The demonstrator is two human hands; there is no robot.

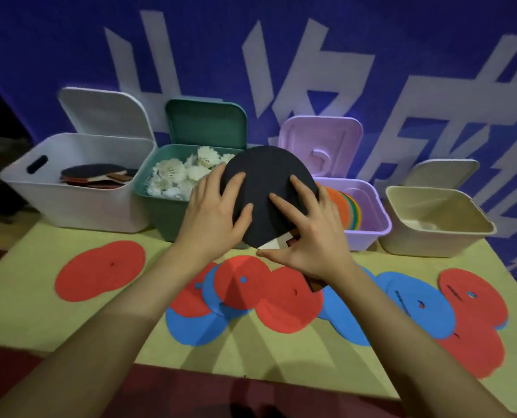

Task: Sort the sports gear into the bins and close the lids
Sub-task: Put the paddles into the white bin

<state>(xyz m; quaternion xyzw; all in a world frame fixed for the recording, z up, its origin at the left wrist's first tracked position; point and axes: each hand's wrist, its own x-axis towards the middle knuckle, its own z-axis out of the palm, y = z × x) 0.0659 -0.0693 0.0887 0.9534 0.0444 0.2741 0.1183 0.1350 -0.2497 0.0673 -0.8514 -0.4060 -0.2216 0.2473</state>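
Fingers (239,184) of our left hand (212,218) lie spread on the black face of the paddle (266,179); our right hand (308,233) spreads its fingers on the face too, with the thumb at the handle. We hold the paddle in the air before the green bin (160,215) and purple bin (368,224). Other paddles lie already in the white bin (79,206), shuttlecocks (175,176) in the green one, colored discs (346,206) in the purple one. Red and blue discs (281,300) remain on the tabletop (40,315), and all four lids stand open, so much is left, we think.
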